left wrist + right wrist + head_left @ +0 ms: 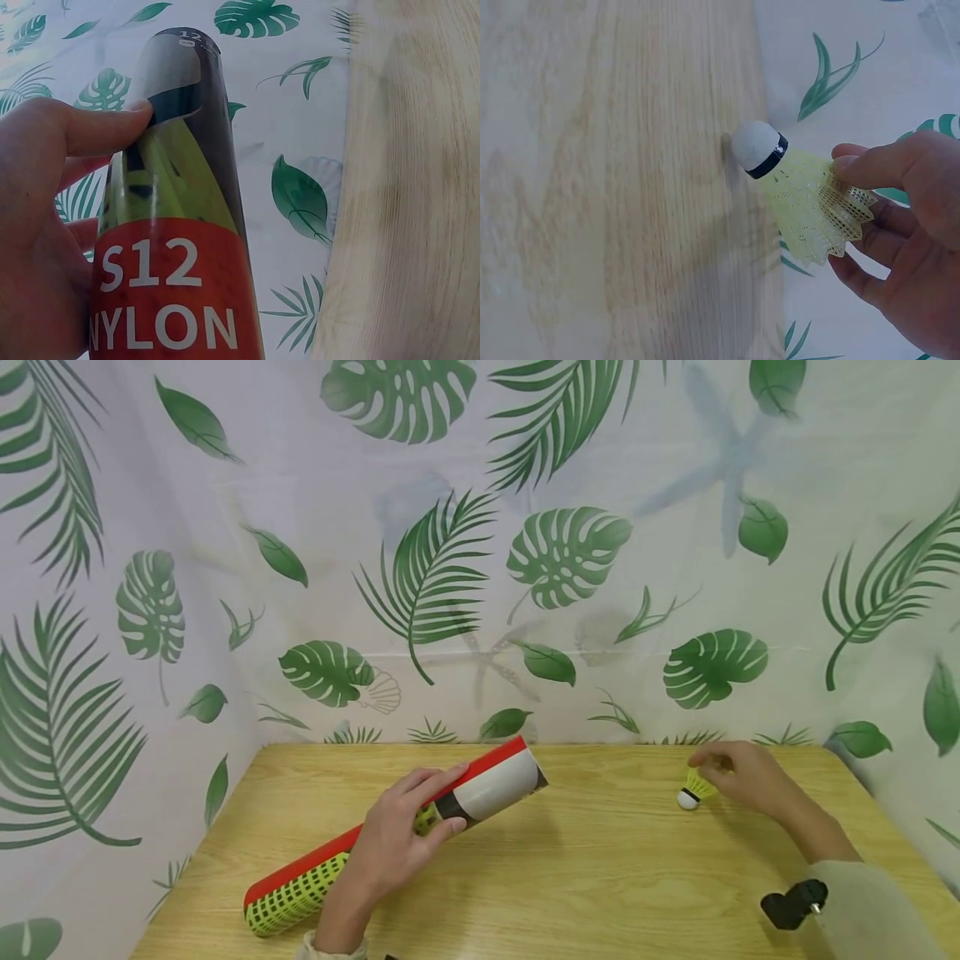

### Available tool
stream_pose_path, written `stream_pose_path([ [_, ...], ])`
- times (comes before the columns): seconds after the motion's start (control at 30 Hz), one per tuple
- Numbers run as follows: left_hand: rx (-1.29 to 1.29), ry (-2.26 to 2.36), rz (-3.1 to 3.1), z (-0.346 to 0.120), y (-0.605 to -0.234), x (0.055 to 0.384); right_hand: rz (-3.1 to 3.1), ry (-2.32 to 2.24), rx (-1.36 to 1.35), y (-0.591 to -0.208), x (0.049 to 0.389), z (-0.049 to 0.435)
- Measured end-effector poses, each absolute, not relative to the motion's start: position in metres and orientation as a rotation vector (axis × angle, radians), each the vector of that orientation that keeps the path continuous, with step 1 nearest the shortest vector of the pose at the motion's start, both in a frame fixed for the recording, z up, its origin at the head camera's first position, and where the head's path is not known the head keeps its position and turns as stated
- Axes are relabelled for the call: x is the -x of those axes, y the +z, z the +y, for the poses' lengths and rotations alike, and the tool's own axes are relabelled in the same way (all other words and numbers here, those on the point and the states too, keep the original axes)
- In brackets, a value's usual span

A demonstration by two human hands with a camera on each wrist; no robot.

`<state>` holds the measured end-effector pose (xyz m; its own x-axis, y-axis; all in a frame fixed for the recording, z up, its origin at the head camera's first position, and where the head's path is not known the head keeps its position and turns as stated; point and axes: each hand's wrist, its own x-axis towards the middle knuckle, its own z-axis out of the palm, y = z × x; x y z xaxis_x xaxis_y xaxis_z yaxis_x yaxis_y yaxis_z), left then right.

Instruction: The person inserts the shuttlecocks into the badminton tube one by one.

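My left hand (392, 837) grips a long shuttlecock tube (491, 785) printed in red, yellow-green, white and black. In the head view the tube slants, its white end raised to the right and its other end low at the left. The left wrist view shows "S12 NYLON" on its red band (169, 289), with the thumb (105, 129) across its side. Over at the right, my right hand (750, 781) pinches the skirt of a yellow shuttlecock (694, 787). Its white cork (754, 144) with a black band points down toward the tabletop in the head view.
A light wooden table (600, 877) lies under both hands. Behind and beside it hangs a white cloth (465, 468) printed with green leaves. A black device (795, 903) is strapped near the right sleeve.
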<state>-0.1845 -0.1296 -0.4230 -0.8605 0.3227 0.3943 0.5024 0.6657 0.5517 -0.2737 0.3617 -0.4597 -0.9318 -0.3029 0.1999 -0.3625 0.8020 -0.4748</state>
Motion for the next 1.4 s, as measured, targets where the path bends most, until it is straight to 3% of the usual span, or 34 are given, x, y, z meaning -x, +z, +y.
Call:
stream_pose_path([
  [0.57, 0.698, -0.996, -2.596, -0.127, -0.423, 0.188, -2.463, 0.947, -0.427, -0.438, 0.225, 0.338],
  [1.4, 0.747, -0.995, -2.572, -0.13, -0.418, 0.195, -2.178, 1.267, -0.155, -0.413, 0.185, 0.302],
])
